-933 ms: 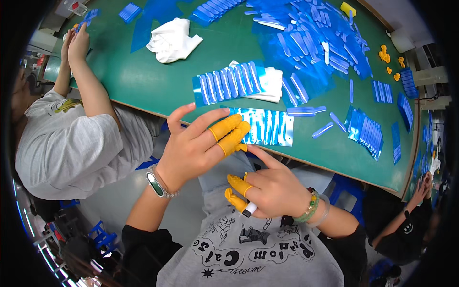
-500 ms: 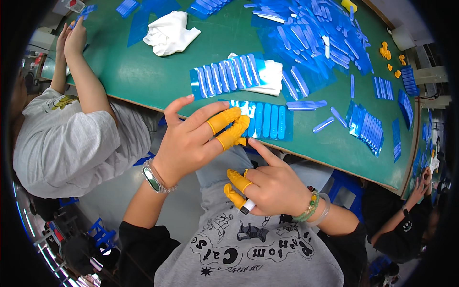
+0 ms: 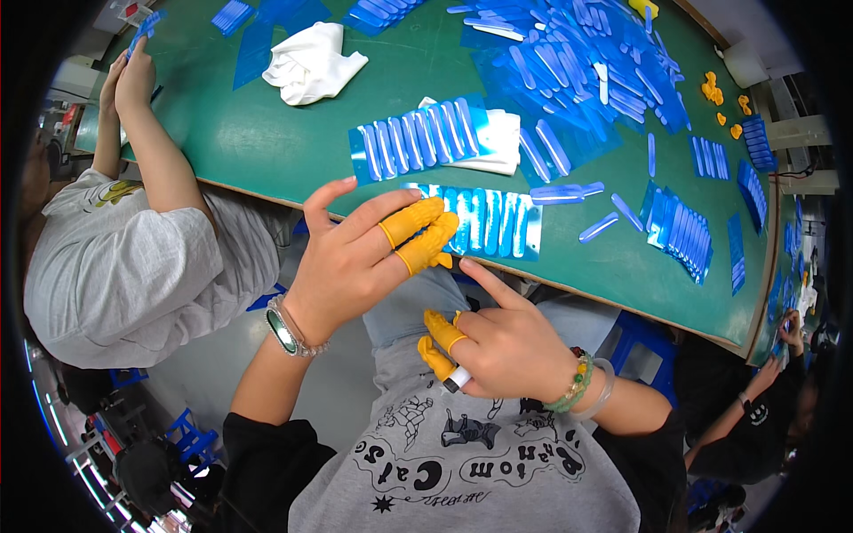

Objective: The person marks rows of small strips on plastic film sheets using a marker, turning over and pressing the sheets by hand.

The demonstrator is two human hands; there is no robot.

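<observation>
My left hand point(image 3: 360, 249), with yellow rubber finger cots on its fingers, is closed on the left end of a blue film sheet point(image 3: 536, 233) carrying a row of rounded strips. The sheet is at the table's near edge, and bright glare covers its strips. In my right hand point(image 3: 515, 351) is a pen-like white stick with a black end point(image 3: 457, 380), held low between the curled fingers; most of it is hidden. The right index finger stretches out to the sheet's lower edge. Yellow cots cover other fingertips of this hand.
Beyond lies another strip sheet point(image 3: 418, 140) on a folded white cloth point(image 3: 499, 147). A heap of blue strips point(image 3: 577, 71) fills the back right of the green table point(image 3: 222, 142). More sheets point(image 3: 684, 233) and loose strips lie right. A co-worker point(image 3: 142, 258) sits at left.
The sheet in my left hand has tilted slightly, so its strips now shine with glare. Both my hands stay nearly in place. The view has shifted a little.
</observation>
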